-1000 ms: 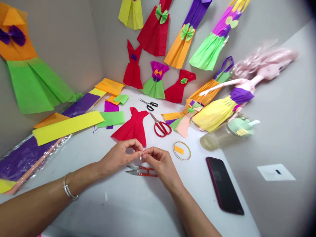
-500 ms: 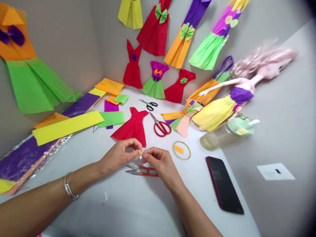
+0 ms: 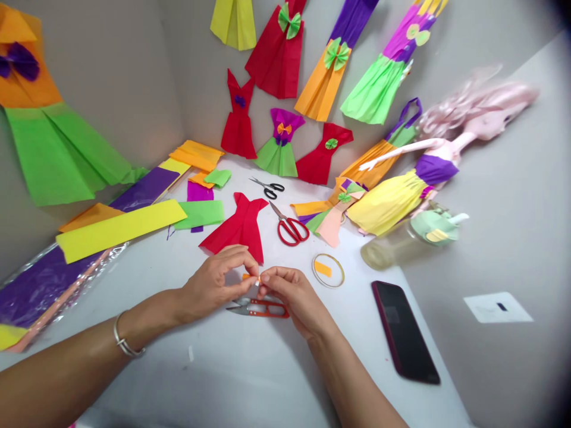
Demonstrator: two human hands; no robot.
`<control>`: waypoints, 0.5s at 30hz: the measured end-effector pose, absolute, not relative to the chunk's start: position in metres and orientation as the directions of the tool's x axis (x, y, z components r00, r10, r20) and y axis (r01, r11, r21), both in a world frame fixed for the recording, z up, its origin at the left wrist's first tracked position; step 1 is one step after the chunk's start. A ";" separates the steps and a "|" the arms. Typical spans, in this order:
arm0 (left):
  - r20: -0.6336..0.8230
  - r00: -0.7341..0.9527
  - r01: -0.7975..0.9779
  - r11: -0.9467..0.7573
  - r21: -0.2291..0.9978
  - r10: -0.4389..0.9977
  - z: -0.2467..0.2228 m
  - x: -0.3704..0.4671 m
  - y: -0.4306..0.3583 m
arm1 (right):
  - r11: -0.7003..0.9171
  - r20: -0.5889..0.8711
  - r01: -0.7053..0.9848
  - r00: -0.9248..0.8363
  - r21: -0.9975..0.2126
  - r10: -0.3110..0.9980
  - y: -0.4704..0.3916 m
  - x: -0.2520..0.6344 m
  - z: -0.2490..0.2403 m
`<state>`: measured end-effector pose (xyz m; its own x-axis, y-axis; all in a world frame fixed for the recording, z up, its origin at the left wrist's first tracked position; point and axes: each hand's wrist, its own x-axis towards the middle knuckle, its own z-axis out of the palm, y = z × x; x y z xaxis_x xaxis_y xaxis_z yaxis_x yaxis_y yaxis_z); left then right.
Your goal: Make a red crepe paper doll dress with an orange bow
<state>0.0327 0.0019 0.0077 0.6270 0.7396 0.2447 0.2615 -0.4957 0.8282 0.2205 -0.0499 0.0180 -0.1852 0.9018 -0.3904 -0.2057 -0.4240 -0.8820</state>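
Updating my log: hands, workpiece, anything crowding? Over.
Left hand, right hand: both pinching small orange piece. Red-handled snips close by right hand. Red dress just beyond.

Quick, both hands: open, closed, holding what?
Left hand: closed, pinching a small orange piece.
Right hand: closed in a pinch right beside it, apparently on the same piece, by a tiny white bit.

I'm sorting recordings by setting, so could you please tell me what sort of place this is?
Probably a craft corner: colourful, paper-like dresses hang on the wall, red-handled scissors lie on the table, and a dressed doll is at the right of the view.
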 end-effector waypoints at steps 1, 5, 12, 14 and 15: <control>0.268 0.633 0.254 -0.521 0.815 0.726 0.007 0.032 0.002 | -0.426 -0.386 -0.227 -0.199 -0.876 0.901 -0.050 0.221 0.018; 0.338 0.648 0.236 -0.602 0.763 0.682 0.007 0.033 0.004 | -0.432 -0.375 -0.288 -0.233 -0.855 0.897 -0.049 0.221 0.016; 0.336 0.657 0.221 -0.599 0.770 0.674 0.009 0.031 0.003 | -0.371 -0.335 -0.247 -0.177 -0.895 0.926 -0.049 0.222 0.015; 0.255 0.627 0.240 -0.495 0.835 0.736 0.011 0.031 0.003 | -0.326 -0.304 -0.177 -0.140 -0.929 0.942 -0.050 0.221 0.017; 0.202 0.612 0.246 -0.427 0.870 0.764 0.012 0.031 0.003 | -0.301 -0.286 -0.133 -0.121 -0.944 0.951 -0.050 0.220 0.018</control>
<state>0.0314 0.0027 0.0124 0.6124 0.7644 0.2017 0.2464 -0.4271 0.8700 0.2198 -0.0501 0.0182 -0.1212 0.9505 -0.2861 -0.1330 -0.3012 -0.9443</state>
